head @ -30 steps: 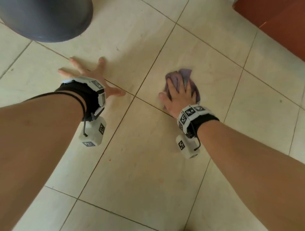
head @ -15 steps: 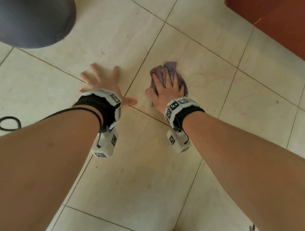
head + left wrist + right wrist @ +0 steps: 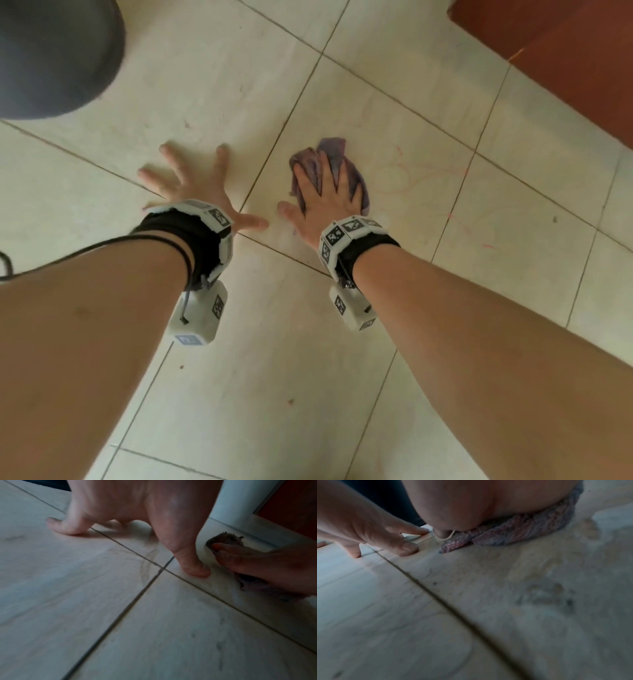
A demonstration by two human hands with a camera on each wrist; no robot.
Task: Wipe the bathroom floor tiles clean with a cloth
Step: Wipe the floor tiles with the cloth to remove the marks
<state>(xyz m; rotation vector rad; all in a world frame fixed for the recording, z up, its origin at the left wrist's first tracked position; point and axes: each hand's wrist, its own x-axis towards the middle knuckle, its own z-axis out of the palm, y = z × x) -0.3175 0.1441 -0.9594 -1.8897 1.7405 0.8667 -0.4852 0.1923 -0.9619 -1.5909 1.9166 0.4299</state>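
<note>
A crumpled purple cloth (image 3: 337,152) lies on the pale floor tiles (image 3: 394,144) in the head view. My right hand (image 3: 325,192) lies flat on top of it with straight fingers, pressing it down; the cloth (image 3: 513,530) bulges out under the palm in the right wrist view. My left hand (image 3: 191,185) is spread flat on the tile just left of it, fingers splayed, thumb (image 3: 193,566) close to the right hand (image 3: 257,561). Faint red scribbles (image 3: 424,174) mark the tile right of the cloth.
A dark grey round container (image 3: 51,58) stands at the upper left. A red-brown wall or door (image 3: 575,54) runs along the upper right. A black cable (image 3: 5,263) lies at the left edge. Small dark specks (image 3: 291,401) dot the near tile.
The right hand has slid the cloth leftward, towards the left hand, then a little away from me. The left hand stays planted flat on the floor; the two hands now lie closer together.
</note>
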